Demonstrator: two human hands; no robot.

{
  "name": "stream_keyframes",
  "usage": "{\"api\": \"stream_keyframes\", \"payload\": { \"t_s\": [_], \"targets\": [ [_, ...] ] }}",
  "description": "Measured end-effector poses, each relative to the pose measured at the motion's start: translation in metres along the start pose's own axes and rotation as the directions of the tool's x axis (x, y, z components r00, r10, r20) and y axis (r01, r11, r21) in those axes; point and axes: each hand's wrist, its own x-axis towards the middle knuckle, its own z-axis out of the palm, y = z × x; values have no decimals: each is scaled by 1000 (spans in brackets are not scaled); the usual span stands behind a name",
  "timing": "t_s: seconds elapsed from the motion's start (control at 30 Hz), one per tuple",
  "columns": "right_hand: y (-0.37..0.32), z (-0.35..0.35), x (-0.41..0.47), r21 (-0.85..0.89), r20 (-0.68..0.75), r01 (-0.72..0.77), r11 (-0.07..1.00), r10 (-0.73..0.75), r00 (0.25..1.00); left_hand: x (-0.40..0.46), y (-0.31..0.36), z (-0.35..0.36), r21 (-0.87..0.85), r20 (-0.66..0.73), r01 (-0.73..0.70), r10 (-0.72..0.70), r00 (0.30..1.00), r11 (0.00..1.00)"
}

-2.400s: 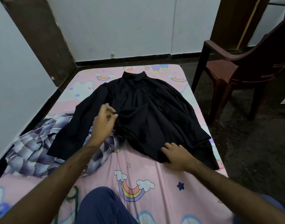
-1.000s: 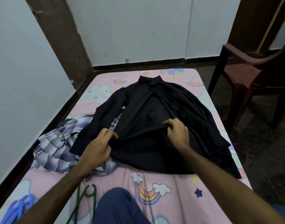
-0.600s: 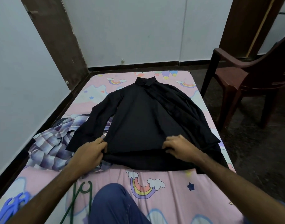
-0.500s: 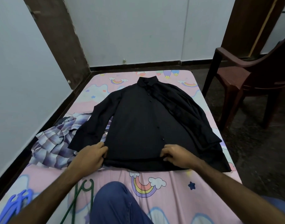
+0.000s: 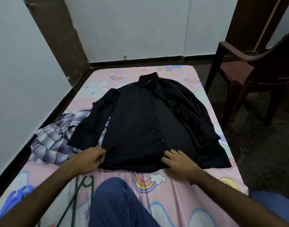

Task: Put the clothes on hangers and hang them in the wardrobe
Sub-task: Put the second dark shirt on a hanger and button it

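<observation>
**A:** Head view — what lies on the bed?

**B:** A black shirt (image 5: 137, 126) spread flat, front up, on a pink sheet printed with rainbows and clouds (image 5: 178, 202), collar toward the far wall, hem toward the person. Its left front panel lies smoothed over the body with a row of dark buttons down the edge; the other panel is folded back in a rumpled heap on the right, toward the mattress edge.

**A:** And the hands?

**B:** Both are at the hem. The left hand (image 5: 89, 161) has its fingers curled, pinching the shirt's lower left corner. The right hand (image 5: 176, 163) rests on the hem near the button edge, fingers bent onto the cloth; whether it grips the fabric or merely presses it, I cannot tell.

**A:** Anything under the sleeve?

**B:** A checked purple-and-white garment (image 5: 53, 143) lies crumpled at the bed's left side, the black shirt's sleeve draped across part of it.

**A:** Hangers?

**B:** Two, on the sheet near the person — a green hanger (image 5: 82, 190) just beside the left forearm, hook pointing toward the shirt, and a blue hanger (image 5: 14, 199) at the lower left edge, partly cut off.

**A:** The surroundings?

**B:** A knee in blue jeans (image 5: 117, 203) rests on the mattress between the arms. A dark brown plastic chair (image 5: 248, 77) stands on the floor to the right of the bed.
</observation>
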Motion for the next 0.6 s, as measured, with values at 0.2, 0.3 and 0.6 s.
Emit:
{"api": "stream_keyframes", "payload": {
  "t_s": [0.2,0.3,0.6],
  "targets": [
    [0,4,-5,-80,-77,-10,997,4,997,14,30,3,607,-48,-96,157,986,789],
    [9,-4,-15,-26,-73,-38,999,36,997,33,67,17,600,-123,-254,401,908,758],
    [51,-12,-72,-226,-36,-242,944,240,970,84,155,90,592,19,-145,166,986,793]
  ]
}}
